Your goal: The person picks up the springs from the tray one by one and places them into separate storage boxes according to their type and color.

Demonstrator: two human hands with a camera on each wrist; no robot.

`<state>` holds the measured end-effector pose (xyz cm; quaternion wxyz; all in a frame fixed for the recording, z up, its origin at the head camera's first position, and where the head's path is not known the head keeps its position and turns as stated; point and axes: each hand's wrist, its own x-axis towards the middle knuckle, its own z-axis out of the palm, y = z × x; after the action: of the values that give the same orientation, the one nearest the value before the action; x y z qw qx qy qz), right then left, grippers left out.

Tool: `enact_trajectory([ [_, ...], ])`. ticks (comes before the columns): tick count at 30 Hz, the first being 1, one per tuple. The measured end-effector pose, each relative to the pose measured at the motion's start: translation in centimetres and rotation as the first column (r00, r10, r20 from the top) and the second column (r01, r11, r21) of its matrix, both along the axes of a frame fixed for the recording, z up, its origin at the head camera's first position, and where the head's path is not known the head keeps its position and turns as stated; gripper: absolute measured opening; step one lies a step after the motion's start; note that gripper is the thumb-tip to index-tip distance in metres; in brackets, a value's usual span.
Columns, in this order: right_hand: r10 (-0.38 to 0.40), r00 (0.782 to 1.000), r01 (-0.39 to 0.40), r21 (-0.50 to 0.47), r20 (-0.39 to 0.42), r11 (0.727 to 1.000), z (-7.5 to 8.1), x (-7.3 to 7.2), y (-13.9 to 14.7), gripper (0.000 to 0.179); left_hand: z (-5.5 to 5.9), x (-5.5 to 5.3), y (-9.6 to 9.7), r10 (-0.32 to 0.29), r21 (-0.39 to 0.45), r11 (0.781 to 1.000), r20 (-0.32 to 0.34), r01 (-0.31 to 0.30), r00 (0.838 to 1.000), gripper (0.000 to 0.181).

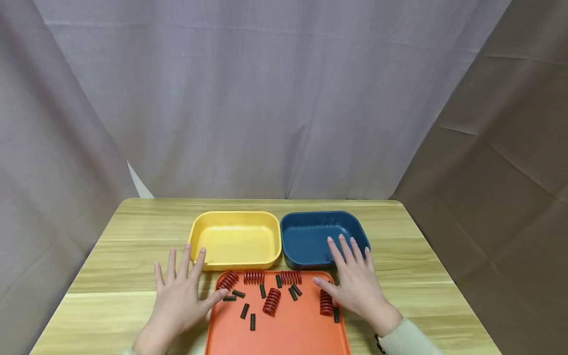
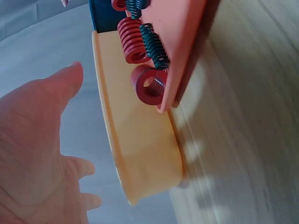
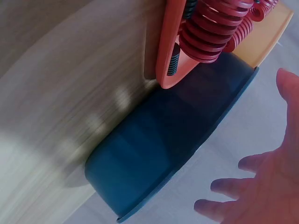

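Observation:
My left hand (image 1: pixel 177 298) hovers with spread, straight fingers by the left side of an orange tray (image 1: pixel 288 335), its thumb near the tray's corner. Fingers of my right hand (image 1: pixel 358 288) are likewise spread, overlapping the blue bin in the head view, with the thumb over the tray's right part. Neither hand holds anything. On the tray lie several thick red coil springs (image 1: pixel 271 301) and several small dark green springs (image 1: pixel 253 322). One red spring (image 2: pixel 150 85) shows end-on at the tray corner in the left wrist view; another red spring (image 3: pixel 205 39) shows large in the right wrist view.
Behind the tray, a yellow bin (image 1: pixel 235 214) and a dark blue bin (image 1: pixel 310 246) stand side by side with nothing in them. All rest on a wood-grain table (image 1: pixel 111 276). Grey curtains (image 1: pixel 266 98) surround its back and sides.

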<state>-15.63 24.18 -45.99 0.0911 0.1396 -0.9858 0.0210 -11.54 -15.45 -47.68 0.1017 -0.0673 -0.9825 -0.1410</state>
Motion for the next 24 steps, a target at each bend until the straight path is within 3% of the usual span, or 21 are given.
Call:
enact_trajectory([
  [7,0.053,0.998,-0.056,-0.085,-0.043,0.995,0.4,0.2,0.5,0.104,0.4,0.0,-0.1,-0.022,0.028,0.999,0.033,0.022,0.999,0.105],
  [15,0.132,0.985,-0.155,-0.220,-0.114,0.963,0.6,0.4,0.8,0.101,1.4,-0.1,-0.7,-0.026,0.151,0.988,-0.107,0.042,0.994,0.109],
  [19,0.120,0.988,-0.142,-0.281,-0.093,0.949,0.6,0.8,0.8,0.100,2.0,0.4,-1.1,-0.003,0.284,0.958,-0.097,0.030,0.995,0.110],
  [24,0.066,0.997,-0.073,-0.372,-0.030,0.925,0.4,1.8,1.1,0.100,2.1,1.6,-1.7,0.009,0.452,0.892,-0.009,-0.004,1.000,0.101],
])
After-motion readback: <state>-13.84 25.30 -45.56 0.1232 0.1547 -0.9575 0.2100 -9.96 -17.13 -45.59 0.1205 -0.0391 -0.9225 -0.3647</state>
